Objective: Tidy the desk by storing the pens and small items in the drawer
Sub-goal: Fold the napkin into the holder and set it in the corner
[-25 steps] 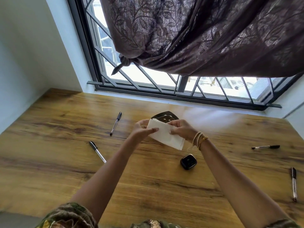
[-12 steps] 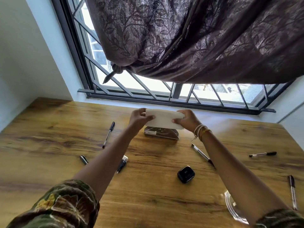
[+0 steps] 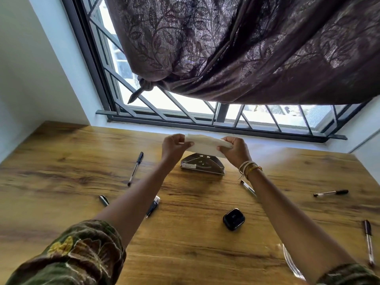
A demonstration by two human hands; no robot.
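A: Report the position of both hands.

B: The left hand [image 3: 173,146] and the right hand [image 3: 234,150] are raised above the far middle of the desk [image 3: 61,171]. Each is pinched shut on one end of a folded white napkin [image 3: 205,144], thumb on the near face, fingers behind. The hands are apart, with the napkin stretched between them.

A: What lies directly below the napkin?

B: A clear holder [image 3: 202,166] stands on the desk, just under the napkin. Contact between the two cannot be confirmed.

A: List the pens.

B: Six pens are in view, all lying flat on the desk. One black-capped pen [image 3: 135,168] lies left of the holder. A second pen [image 3: 103,200] and a third pen [image 3: 153,206] show on either side of the left forearm, each partly hidden by it. A clear pen [image 3: 247,187] lies beside the right wrist. A fifth pen [image 3: 331,193] lies well to the right. The sixth pen [image 3: 369,241] lies near the right edge.

A: Any other small items?

B: A small black case [image 3: 233,219] sits between the forearms. A clear round object [image 3: 290,264] shows partly behind the right forearm. No drawer is in view.
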